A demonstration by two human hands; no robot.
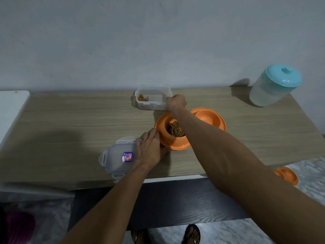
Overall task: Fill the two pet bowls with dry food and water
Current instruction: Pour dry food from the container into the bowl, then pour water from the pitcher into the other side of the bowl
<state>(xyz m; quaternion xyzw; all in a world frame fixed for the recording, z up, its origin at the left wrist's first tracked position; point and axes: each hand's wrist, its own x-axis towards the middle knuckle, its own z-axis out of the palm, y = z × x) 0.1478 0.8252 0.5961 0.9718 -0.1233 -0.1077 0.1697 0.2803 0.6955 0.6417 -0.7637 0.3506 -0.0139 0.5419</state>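
An orange double pet bowl [216,120] sits mid-table. Its near cup holds brown dry food [175,129]; its far cup looks empty. Behind it stands a clear plastic food container [151,100] with a little kibble left in its left corner. My right hand [176,102] grips that container's right end. My left hand [150,150] lies flat on the table, over the right end of the container's clear lid [118,159] and touching the bowl's left rim. A water jug [270,88] with a teal lid stands at the back right.
The wooden table [70,124] runs along a grey wall, with a white surface [10,110] at its left end. Another orange bowl [288,176] lies on the floor at the right. A dark bench is below the table's front edge. My feet show at the bottom.
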